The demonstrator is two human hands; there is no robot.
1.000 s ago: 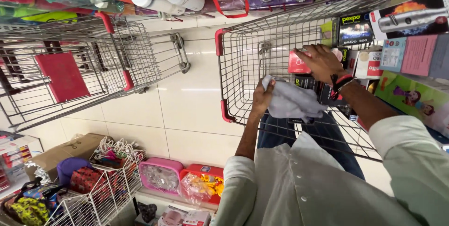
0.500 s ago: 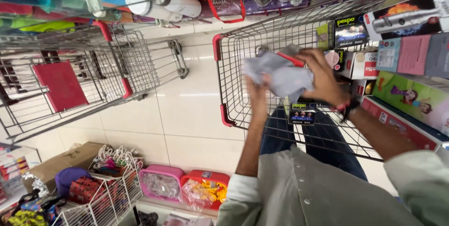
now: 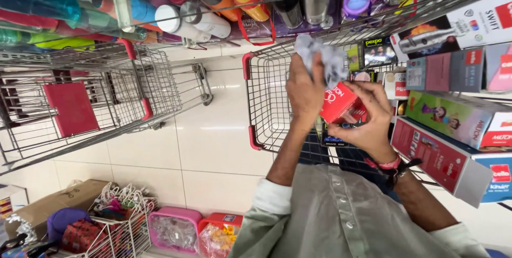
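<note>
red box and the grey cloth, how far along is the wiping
Midway, it seems. The red box is lifted above the wire cart: the right hand grips it from below while the left hand presses the crumpled grey cloth against its top. Dark boxes lie in the cart beneath. Whether those are wiped cannot be told.

A glossy cream tiled floor [image 3: 213, 146] reflects pale overhead light, and an empty wire shopping trolley [image 3: 90, 95] with red trim stands on it. Beyond the trolley, a shelf of coloured bottles [image 3: 213, 2] runs along the aisle, while boxed goods [image 3: 458, 103] are stacked on shelves well apart from it. Near the trolley stand a cardboard box [image 3: 58, 202], a white wire basket [image 3: 120, 226] and pink plastic containers [image 3: 176, 228].
</note>
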